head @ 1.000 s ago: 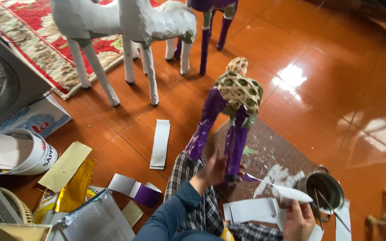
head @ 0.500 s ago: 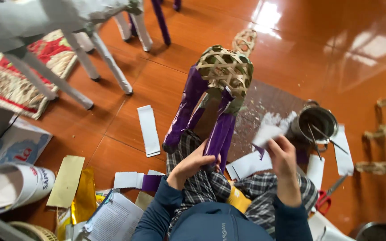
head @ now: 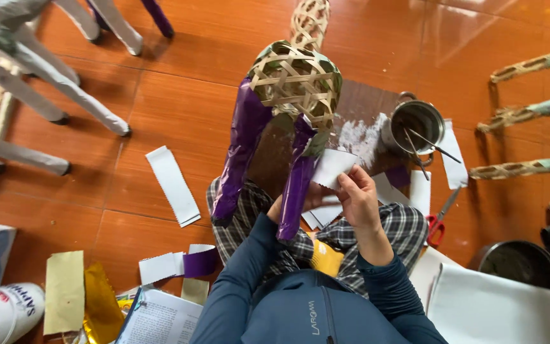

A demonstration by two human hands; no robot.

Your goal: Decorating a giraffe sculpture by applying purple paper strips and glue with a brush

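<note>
On the orange tile floor [head: 179,108], a person sits with a woven bamboo animal frame [head: 295,79] standing over their lap, its two near legs wrapped in purple paper. Their right hand [head: 356,194] pinches a white paper strip [head: 332,167] just beside the right purple leg [head: 297,185], and the left hand [head: 278,207] is mostly hidden behind that leg, so I cannot tell its grip. Close on the right sit a metal pot [head: 418,124] and red scissors [head: 439,220], with more bare floor to the left.
</note>
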